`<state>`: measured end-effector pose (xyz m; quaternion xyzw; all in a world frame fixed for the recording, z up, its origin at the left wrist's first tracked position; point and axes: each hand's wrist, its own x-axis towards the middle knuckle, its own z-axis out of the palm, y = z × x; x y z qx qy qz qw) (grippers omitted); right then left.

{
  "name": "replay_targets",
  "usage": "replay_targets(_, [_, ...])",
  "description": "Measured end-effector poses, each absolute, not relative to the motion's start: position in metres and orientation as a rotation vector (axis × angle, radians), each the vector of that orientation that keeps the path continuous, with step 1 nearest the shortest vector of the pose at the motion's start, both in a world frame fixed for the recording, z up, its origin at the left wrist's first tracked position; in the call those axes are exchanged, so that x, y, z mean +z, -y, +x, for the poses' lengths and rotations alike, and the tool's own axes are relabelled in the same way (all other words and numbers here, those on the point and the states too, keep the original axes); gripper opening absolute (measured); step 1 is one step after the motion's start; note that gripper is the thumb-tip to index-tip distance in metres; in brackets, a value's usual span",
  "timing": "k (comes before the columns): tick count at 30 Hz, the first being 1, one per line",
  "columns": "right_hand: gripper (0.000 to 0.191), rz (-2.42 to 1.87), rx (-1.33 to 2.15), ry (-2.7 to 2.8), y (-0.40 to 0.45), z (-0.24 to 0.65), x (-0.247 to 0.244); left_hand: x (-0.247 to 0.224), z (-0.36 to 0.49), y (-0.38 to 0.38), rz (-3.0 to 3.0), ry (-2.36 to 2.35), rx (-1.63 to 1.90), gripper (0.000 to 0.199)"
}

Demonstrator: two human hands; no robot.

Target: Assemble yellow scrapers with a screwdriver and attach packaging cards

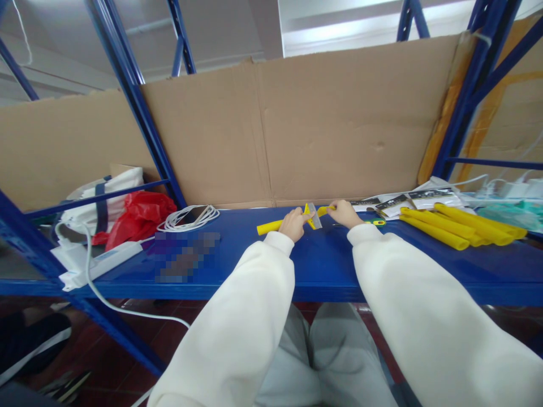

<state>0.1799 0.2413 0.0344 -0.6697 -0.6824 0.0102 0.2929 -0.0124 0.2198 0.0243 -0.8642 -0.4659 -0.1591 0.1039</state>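
Note:
My left hand (294,223) grips a yellow scraper (271,226) near its head, the long yellow handle sticking out to the left over the blue shelf (322,265). A small grey metal blade (314,215) stands at the scraper's head between my two hands. My right hand (344,213) pinches the yellow part (323,211) just right of the blade. Both arms wear white sleeves.
Several yellow handles (458,229) and printed packaging cards (407,201) lie at the right. A coiled white cable (189,217), a red bag (138,217), a white power strip (99,261) and a blurred patch sit at the left. Cardboard (297,130) backs the shelf, between blue posts.

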Motion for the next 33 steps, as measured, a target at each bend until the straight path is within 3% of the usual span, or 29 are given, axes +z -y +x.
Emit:
replay_targets(6, [0.011, -1.48, 0.242, 1.492, -0.259, 0.185, 0.031, 0.024, -0.011, -0.221, -2.511, 1.362, -0.505, 0.053])
replay_targets(13, [0.026, -1.14, 0.799, 1.173, -0.249, 0.172, 0.038, 0.021, -0.011, -0.224, -2.498, 1.353, -0.543, 0.05])
replay_targets(20, [0.026, -1.171, 1.113, 1.411, -0.224, 0.163, 0.042, 0.022, -0.014, -0.227, -2.472, 1.366, -0.618, 0.05])
replay_targets(27, [0.036, -1.204, 1.235, 1.596, -0.217, 0.161, 0.041, 0.022, -0.014, -0.229, -2.476, 1.36, -0.625, 0.049])
replay_targets(33, [0.031, -1.185, 1.219, 1.614, -0.216, 0.164, 0.041, 0.024, -0.014, -0.224, -2.535, 1.345, -0.627, 0.048])
